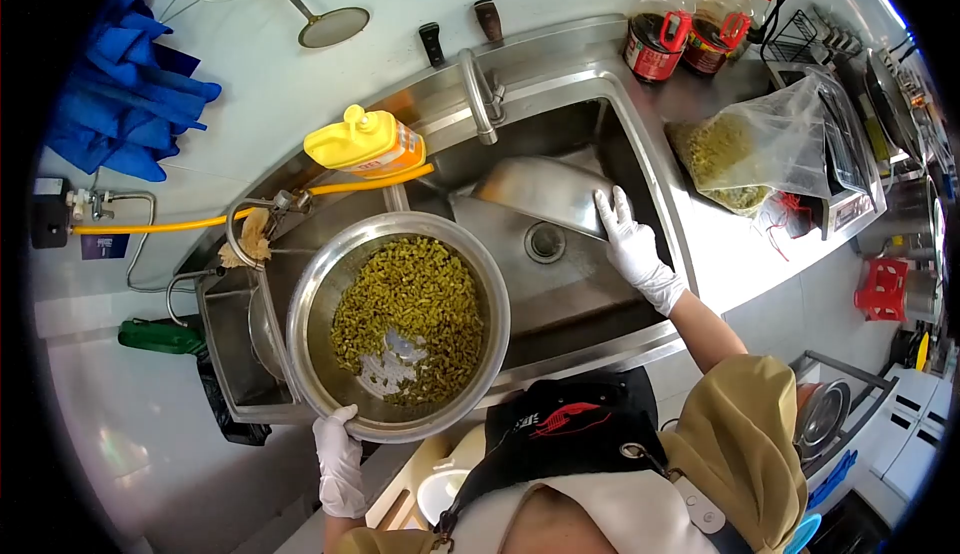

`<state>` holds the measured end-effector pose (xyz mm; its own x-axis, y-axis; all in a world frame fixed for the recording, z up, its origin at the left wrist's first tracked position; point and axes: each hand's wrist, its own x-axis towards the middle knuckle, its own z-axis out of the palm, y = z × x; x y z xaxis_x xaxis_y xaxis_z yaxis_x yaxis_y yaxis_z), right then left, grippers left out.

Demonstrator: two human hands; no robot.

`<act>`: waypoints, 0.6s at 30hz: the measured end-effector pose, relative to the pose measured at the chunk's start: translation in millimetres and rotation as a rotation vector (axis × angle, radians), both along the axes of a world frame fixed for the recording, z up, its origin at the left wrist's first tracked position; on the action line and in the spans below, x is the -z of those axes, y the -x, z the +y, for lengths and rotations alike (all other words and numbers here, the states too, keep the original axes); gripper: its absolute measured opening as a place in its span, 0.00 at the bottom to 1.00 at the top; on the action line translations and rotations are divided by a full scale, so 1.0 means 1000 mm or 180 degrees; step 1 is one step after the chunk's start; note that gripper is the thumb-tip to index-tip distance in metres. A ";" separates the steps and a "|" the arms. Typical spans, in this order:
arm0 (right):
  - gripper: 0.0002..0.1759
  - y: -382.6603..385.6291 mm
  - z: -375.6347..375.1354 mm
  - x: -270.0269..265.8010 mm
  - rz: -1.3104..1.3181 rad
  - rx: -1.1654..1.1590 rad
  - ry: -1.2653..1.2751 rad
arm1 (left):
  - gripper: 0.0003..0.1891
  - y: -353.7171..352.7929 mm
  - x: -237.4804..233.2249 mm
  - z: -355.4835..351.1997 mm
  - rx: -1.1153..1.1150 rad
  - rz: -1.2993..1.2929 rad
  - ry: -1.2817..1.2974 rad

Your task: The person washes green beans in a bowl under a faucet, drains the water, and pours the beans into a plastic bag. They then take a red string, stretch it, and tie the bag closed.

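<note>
My left hand (339, 459), in a white glove, grips the near rim of a large steel bowl (492, 299). Small chopped green pieces (420, 304), perhaps pickled vegetable, lie inside it, and part of the shiny bottom shows through. This bowl is over the left part of the sink and its divider. My right hand (637, 254), gloved too, has its fingers on the rim of a second steel basin (545, 192), which is tilted on its side in the right sink basin (590, 284). The thumb on that hand is partly hidden.
A faucet (476, 94) arches over the sink's back edge. Beside it stands a yellow jug (365, 142), with a yellow hose (200, 224) running left. On the right counter are sauce bottles (660, 29) and a plastic bag of green pieces (735, 149).
</note>
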<state>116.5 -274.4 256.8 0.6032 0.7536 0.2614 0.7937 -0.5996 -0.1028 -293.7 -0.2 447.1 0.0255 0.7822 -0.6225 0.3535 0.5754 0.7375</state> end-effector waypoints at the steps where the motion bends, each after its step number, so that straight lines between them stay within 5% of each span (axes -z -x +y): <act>1: 0.42 -0.001 -0.002 0.001 0.0001 0.0022 -0.0016 | 0.11 0.000 0.001 0.000 0.0028 0.0057 0.0022; 18: 0.44 -0.008 -0.009 0.006 0.0313 0.0283 -0.0309 | 0.10 -0.018 -0.001 -0.002 0.0225 0.0332 -0.0052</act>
<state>124.1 -283.2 250.5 0.6926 0.6701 0.2668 0.7212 -0.6505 -0.2382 -276.0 -2.4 447.8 0.0169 0.7909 -0.6117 0.4680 0.5344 0.7038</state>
